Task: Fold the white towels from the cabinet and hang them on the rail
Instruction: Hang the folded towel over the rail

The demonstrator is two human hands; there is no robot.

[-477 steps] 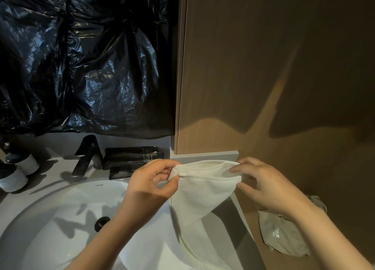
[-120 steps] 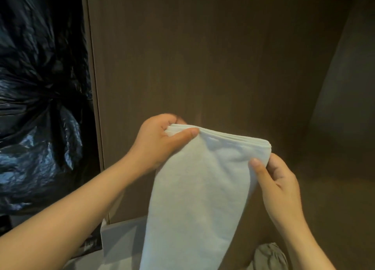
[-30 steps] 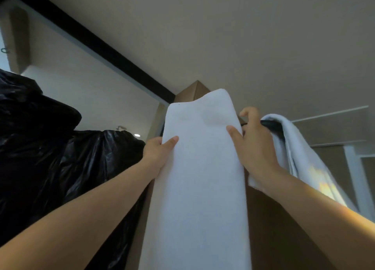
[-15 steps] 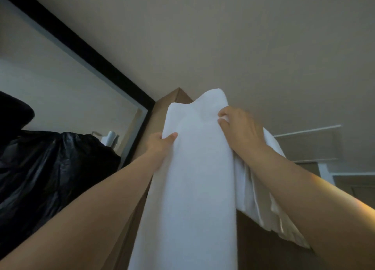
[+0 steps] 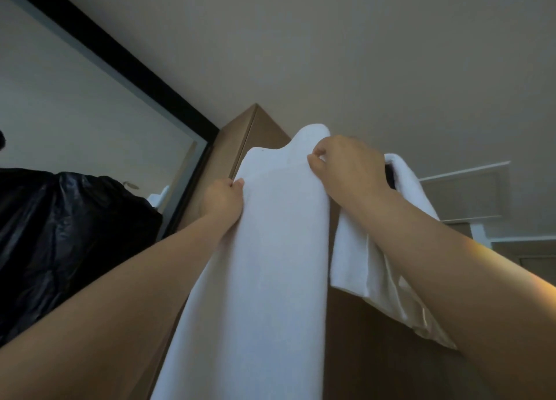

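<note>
I look steeply upward. A long folded white towel [image 5: 270,264] hangs down the middle of the view, its top draped high against the brown cabinet. My left hand [image 5: 221,201] pinches its left edge. My right hand [image 5: 349,168] grips its upper right corner with curled fingers. A second white towel [image 5: 361,267] hangs to the right, over a dark rail [image 5: 390,175] of which only a short piece shows behind my right wrist.
The tall brown cabinet [image 5: 240,138] rises to the ceiling behind the towels. A black-framed mirror [image 5: 126,65] and black plastic sheeting [image 5: 60,234] fill the left. White trim and wooden panels [image 5: 469,198] sit at the right.
Over the last second my right hand has moved onto the towel's top right corner and my left hand has shifted up its left edge. The view has tilted slightly.
</note>
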